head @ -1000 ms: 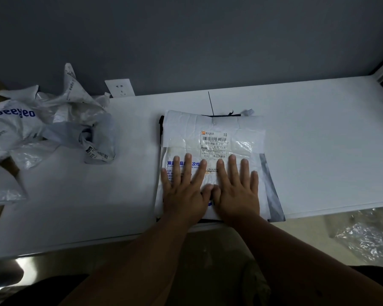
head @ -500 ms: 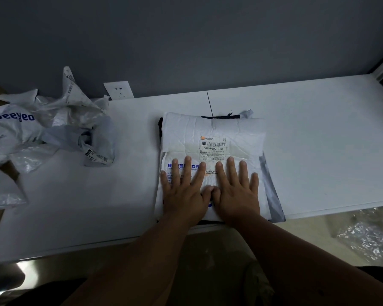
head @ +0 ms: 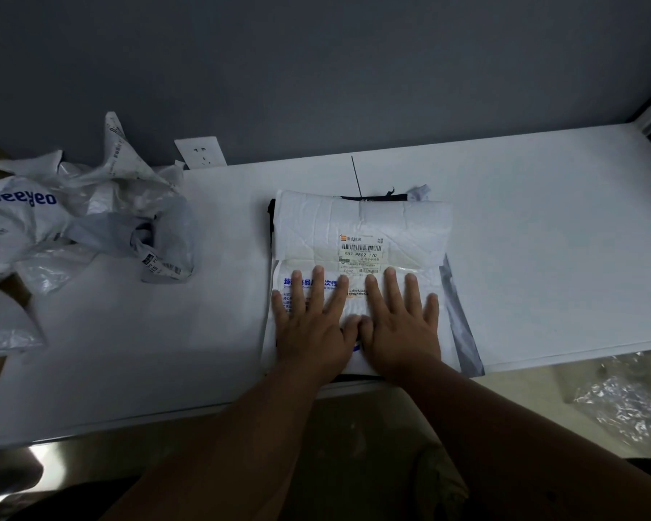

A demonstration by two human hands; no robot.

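Your left hand [head: 312, 325] and right hand [head: 401, 325] lie flat, side by side, on the near half of the parcel [head: 361, 220], palms down and thumbs touching in the middle. Neither grip is closed on anything: the fingers of both hands are straight and spread, pressing on the white wrapper.

The parcel sits at the middle of the table [head: 542, 238], its near edge right at the table's front edge. Its far half bulges up in a thick white roll. A label [head: 361, 253] with a barcode lies just beyond your fingertips, with your right fingers touching its near edge. Blue print shows on the wrapper under your left fingers. A black strip [head: 376, 197] peeks out from under the parcel's far and left edges. A grey flap [head: 463, 332] sticks out along its right side, beside your right hand.

Well to your left on the table is a heap of crumpled bags [head: 91, 220], apart from the parcel. A socket [head: 200, 152] sits on the wall behind them. Below the table's right end, clear plastic [head: 624, 400] lies on the floor.
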